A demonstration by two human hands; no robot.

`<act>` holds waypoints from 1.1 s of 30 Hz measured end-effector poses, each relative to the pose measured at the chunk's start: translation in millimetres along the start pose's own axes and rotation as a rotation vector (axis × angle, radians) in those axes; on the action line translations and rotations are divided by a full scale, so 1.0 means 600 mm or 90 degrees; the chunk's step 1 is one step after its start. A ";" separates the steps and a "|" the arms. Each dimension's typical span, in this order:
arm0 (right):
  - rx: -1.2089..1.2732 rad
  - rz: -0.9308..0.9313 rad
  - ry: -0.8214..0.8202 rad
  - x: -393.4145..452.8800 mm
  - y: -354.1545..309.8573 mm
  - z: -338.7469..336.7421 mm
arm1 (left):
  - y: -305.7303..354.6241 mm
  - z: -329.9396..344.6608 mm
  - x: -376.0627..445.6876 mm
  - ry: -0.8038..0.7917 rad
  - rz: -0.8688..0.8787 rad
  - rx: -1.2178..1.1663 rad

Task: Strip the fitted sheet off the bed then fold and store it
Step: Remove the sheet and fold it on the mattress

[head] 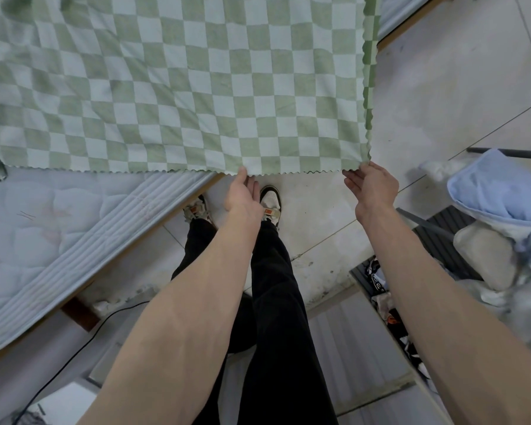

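A green-and-white checked sheet (pixel 178 87) with a scalloped edge is stretched out in the air in front of me, filling the upper left. My left hand (pixel 242 194) pinches its near edge close to the middle. My right hand (pixel 371 188) pinches the near right corner. The sheet's left part lies over the bare quilted mattress (pixel 43 234), which shows below the sheet's edge at the left.
I stand on a pale tiled floor (pixel 442 96) beside the bed. A wooden bed frame (pixel 80 314) runs under the mattress. At right stands a dark rack (pixel 442 231) with light blue cloth (pixel 497 191) and a pillow. A black cable (pixel 74 354) trails at lower left.
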State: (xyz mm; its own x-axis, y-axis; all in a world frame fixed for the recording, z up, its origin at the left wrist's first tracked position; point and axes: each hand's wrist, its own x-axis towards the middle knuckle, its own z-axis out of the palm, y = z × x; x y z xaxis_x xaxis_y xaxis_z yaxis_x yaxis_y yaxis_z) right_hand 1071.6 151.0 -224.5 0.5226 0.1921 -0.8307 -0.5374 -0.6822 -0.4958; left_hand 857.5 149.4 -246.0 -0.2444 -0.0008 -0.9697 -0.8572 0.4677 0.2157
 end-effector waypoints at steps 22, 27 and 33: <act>0.007 -0.054 0.020 -0.019 -0.019 -0.013 | -0.025 0.025 0.003 -0.127 -0.051 -0.015; -0.038 -0.069 0.051 -0.029 -0.028 -0.013 | -0.031 0.007 -0.007 -0.121 -0.049 -0.005; -0.064 -0.088 0.063 -0.028 -0.030 -0.013 | -0.031 0.010 -0.012 -0.057 -0.015 0.010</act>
State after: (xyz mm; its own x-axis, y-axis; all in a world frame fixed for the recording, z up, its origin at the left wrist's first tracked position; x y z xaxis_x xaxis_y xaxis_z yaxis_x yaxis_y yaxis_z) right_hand 1077.6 154.5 -199.9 0.6518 0.2219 -0.7252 -0.3904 -0.7216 -0.5717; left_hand 877.7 146.1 -243.7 -0.1822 0.0672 -0.9810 -0.8551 0.4817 0.1918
